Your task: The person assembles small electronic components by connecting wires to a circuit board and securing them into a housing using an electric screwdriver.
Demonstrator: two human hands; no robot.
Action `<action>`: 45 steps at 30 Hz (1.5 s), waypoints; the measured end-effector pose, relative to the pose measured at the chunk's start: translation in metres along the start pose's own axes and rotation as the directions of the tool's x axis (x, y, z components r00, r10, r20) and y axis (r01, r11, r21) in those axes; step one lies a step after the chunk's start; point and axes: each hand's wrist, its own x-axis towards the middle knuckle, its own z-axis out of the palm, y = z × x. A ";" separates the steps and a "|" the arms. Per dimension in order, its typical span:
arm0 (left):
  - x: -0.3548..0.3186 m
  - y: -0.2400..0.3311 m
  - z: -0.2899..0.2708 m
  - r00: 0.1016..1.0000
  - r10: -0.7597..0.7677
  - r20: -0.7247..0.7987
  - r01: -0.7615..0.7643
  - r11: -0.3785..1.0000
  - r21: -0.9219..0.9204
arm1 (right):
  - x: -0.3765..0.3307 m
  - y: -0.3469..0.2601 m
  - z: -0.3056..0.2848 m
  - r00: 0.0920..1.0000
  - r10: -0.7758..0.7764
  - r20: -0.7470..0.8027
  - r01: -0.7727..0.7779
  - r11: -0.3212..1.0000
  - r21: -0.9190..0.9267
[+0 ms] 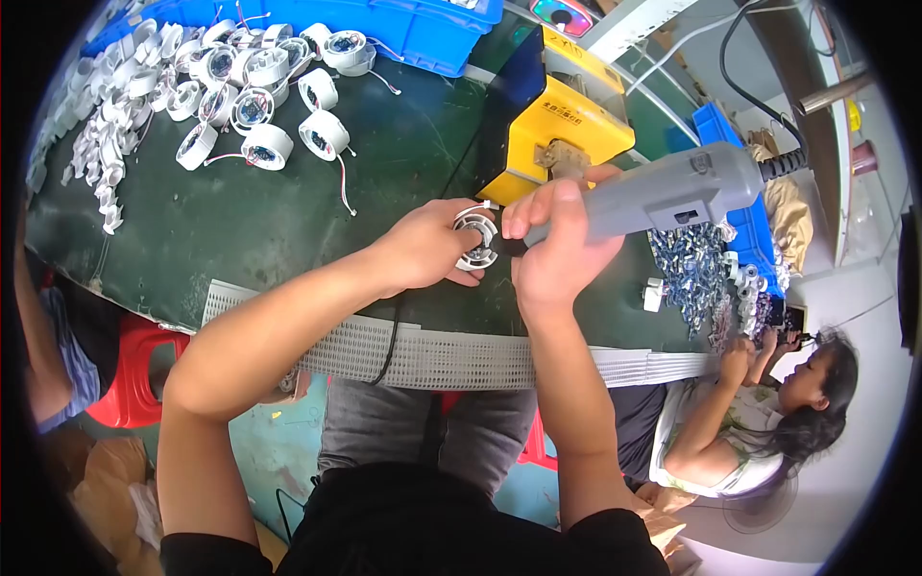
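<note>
Left hand (429,247) is wrapped around a small white ring (477,239), fingers curled behind it, holding it up just above the near edge of the green table (250,221). Right hand (555,248) is clamped tight on the grey driver (663,192), whose tip meets the ring from the right; the driver's body runs off to the far right, with a black cord (744,72) climbing away from its end. Just beyond the hands sits a yellow box (567,120). Far left on the table, a heap of white rings (245,86) with thin wires, and a blue bin (423,29) behind them. To the right, a pile of metal clips (693,269). Along the near table edge runs a white slotted strip (432,355). At the right, another person (759,403) sits working with hands near the clips.
</note>
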 end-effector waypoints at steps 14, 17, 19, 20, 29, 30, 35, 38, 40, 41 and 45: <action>-0.003 0.006 -0.006 0.997 0.082 -0.012 -0.079 0.983 0.167 | 0.000 0.004 -0.018 0.969 -0.027 0.246 0.049 0.995 -0.082; -0.022 0.034 -0.030 0.855 0.476 -0.205 -0.092 0.529 0.844 | -0.002 -0.010 -0.054 0.976 -0.071 0.205 0.115 0.970 -0.212; -0.032 0.041 -0.071 0.652 0.702 -0.286 0.069 0.322 0.944 | -0.001 -0.028 -0.094 0.997 -0.038 0.061 0.068 0.767 -0.638; -0.038 0.039 -0.101 0.584 0.780 -0.224 0.134 0.179 0.975 | 0.000 -0.035 -0.115 0.989 -0.124 0.085 0.133 0.457 -0.879; -0.036 0.062 -0.071 0.241 0.970 -0.019 0.063 0.004 0.998 | -0.036 -0.042 -0.214 0.984 -0.089 -0.156 -0.128 0.263 -0.956; -0.037 0.056 -0.045 0.257 0.966 0.035 -0.064 -0.019 0.998 | -0.044 -0.037 -0.197 0.989 -0.119 -0.088 -0.051 0.283 -0.958; -0.027 -0.003 0.020 0.803 0.536 0.262 -0.596 0.736 0.320 | -0.082 -0.025 -0.097 0.987 0.047 0.155 0.059 0.785 -0.616; -0.024 -0.003 0.018 0.888 0.280 0.365 -0.287 0.957 -0.036 | -0.070 -0.030 -0.066 0.918 0.096 0.384 0.136 0.835 -0.533; -0.020 0.000 0.002 0.864 0.341 0.369 -0.356 0.934 -0.029 | -0.053 -0.033 -0.062 0.897 0.127 0.424 0.081 0.895 -0.439; -0.020 0.001 -0.005 0.850 0.374 0.370 -0.398 0.917 -0.013 | -0.042 -0.035 -0.064 0.875 0.093 0.475 0.173 0.856 -0.487; -0.038 0.029 -0.009 0.727 0.503 0.468 -0.663 0.334 0.670 | 0.000 -0.053 -0.079 0.777 0.059 0.626 0.314 0.827 -0.467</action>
